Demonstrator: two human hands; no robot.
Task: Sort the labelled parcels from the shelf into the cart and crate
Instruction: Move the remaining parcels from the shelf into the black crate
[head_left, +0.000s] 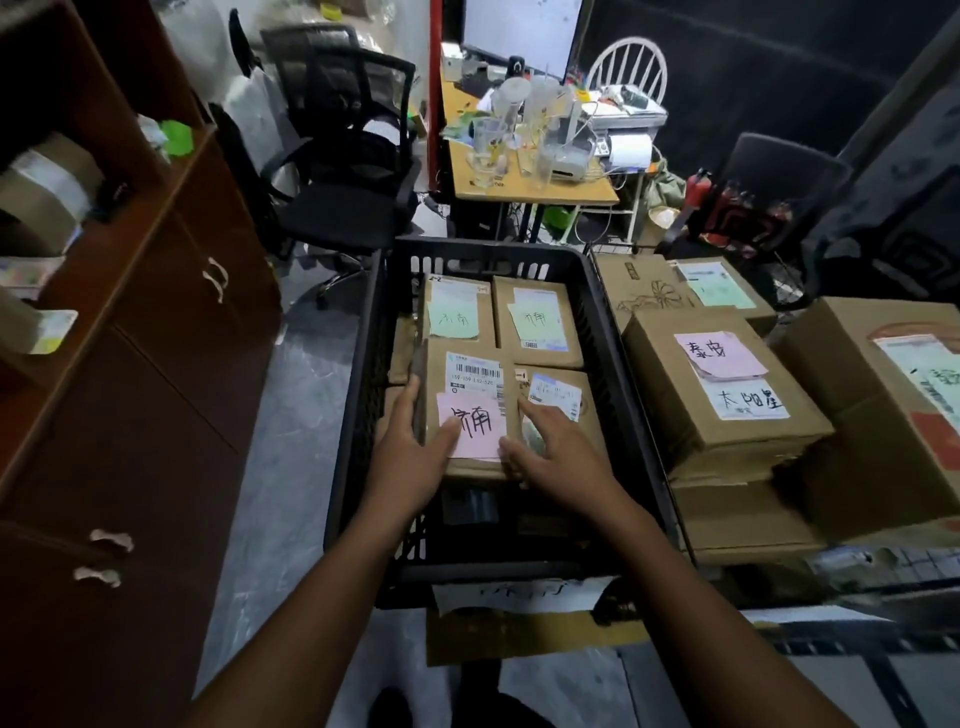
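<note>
Left hand (410, 449) clasps left edge of pink-noted box (470, 387), thumb on top; box sits in black crate (609, 332); right hand (563, 454) flat, fingers spread, on neighbouring box (555, 393).

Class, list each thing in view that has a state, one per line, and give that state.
Crate, open-topped, holding parcels.
Pink-note parcel, in crate, gripped by left hand.
Right hand, open, flat on neighbouring parcel.
Cabinet doors, shut.
Monitor, lit.
</note>
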